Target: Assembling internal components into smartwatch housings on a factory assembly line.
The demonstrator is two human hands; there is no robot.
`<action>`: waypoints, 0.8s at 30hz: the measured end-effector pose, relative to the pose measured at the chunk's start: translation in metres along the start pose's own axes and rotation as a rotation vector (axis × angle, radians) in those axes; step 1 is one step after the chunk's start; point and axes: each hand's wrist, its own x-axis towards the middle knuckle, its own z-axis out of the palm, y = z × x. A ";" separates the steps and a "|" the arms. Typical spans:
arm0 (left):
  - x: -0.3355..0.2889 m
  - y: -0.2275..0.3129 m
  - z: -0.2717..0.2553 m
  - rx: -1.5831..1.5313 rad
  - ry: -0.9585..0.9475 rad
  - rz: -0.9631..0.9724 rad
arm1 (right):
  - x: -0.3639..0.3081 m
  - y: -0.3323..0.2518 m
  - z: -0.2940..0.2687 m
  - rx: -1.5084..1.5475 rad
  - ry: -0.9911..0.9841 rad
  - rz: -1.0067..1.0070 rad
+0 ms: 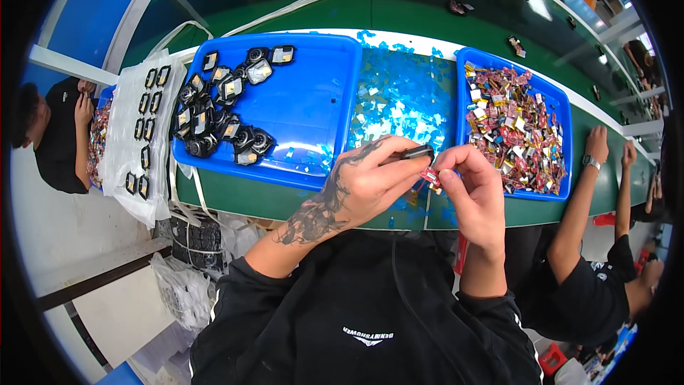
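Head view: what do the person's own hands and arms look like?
The left hand and right hand are gloveless. A dark patterned tattoo runs from the left forearm onto the hand. The sleeves are black with white side stripes.

In the grip, black is being shown by the casing [419, 152] and pinkish red by the small part [430, 178]. Swirling dark tattoos [317, 217] are being displayed on the left forearm [274, 248]. Left of the grip, a blue tray [310, 100] is being dotted with black casings [201, 118]. Beyond the grip, the green table [242, 196] is being speckled with bright blue scraps [399, 114]. Right of the grip, red, yellow and white parts [513, 128] are being framed by a second blue tray [567, 150]. Below, a black shirt [335, 292] is being marked in white.
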 end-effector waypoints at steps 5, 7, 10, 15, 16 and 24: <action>-0.010 0.007 0.002 -0.259 -0.092 -0.371 | -0.007 0.010 0.000 -0.152 0.072 -0.162; -0.013 0.005 0.007 -0.438 -0.091 -0.545 | -0.010 0.013 0.003 -0.141 0.097 -0.177; -0.017 -0.002 0.012 -0.638 -0.080 -0.546 | -0.011 0.010 0.008 -0.131 0.127 -0.176; -0.009 0.007 0.005 -0.715 -0.144 -0.694 | -0.007 0.015 0.011 -0.147 0.199 -0.162; -0.010 0.008 0.005 -0.760 -0.080 -0.666 | -0.007 0.016 0.012 -0.145 0.210 -0.162; -0.014 0.008 0.008 -0.882 0.008 -0.672 | -0.001 0.022 0.017 -0.086 0.274 -0.139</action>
